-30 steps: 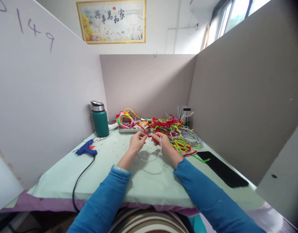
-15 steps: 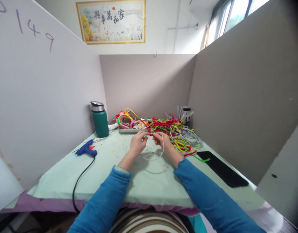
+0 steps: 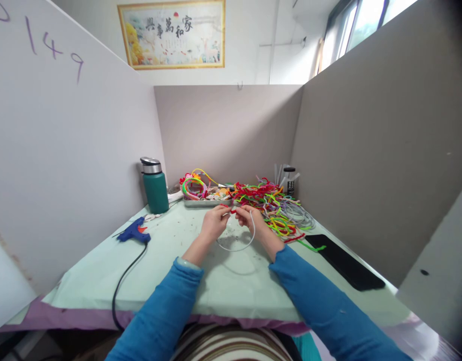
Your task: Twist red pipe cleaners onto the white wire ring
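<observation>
My left hand (image 3: 213,223) and my right hand (image 3: 253,220) meet above the middle of the table, both pinched. Between them is a thin white hoop (image 3: 238,244) that curves down toward me, and a short red fuzzy pipe cleaner (image 3: 231,210) at its top end. The left fingers pinch the red pipe cleaner against the hoop. My right fingers grip the hoop just beside it. Both arms are in blue sleeves.
A heap of coloured pipe cleaners (image 3: 270,203) lies behind and right of my hands, beside a metal tray (image 3: 201,200) of craft bits. A green flask (image 3: 155,185) stands at back left, a blue glue gun (image 3: 133,230) with black cord at left, a black phone (image 3: 343,260) at right.
The long red end that stuck out toward the tray is now short and close to the hoop. The hands have come slightly closer together.
</observation>
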{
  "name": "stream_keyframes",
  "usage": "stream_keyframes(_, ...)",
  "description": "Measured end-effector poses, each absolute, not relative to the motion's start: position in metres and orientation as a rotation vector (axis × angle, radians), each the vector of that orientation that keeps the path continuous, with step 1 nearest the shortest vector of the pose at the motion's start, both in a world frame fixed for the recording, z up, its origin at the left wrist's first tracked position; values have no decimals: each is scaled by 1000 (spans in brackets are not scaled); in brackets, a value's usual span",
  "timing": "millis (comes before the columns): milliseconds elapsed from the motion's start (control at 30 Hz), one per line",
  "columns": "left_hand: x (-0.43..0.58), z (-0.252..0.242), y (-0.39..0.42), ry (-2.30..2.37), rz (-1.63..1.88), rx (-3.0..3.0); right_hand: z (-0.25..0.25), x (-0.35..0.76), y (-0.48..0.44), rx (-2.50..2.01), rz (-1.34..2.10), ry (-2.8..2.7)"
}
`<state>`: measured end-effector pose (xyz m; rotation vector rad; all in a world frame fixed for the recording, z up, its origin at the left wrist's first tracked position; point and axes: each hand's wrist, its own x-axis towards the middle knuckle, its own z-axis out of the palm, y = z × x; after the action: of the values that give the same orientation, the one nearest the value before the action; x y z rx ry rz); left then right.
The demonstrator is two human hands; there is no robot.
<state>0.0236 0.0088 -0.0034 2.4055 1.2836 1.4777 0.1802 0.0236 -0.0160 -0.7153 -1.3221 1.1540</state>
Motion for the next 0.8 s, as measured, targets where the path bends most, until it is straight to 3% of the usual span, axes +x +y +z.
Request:
stream_keyframes(433, 24, -5, 13, 1281, 1424, 2290, -14, 180, 20, -684, 1103, -1412)
stream_keyframes(800, 22, 2, 10, 1295, 1346, 1850, -11, 179, 14, -740, 1054, -1494)
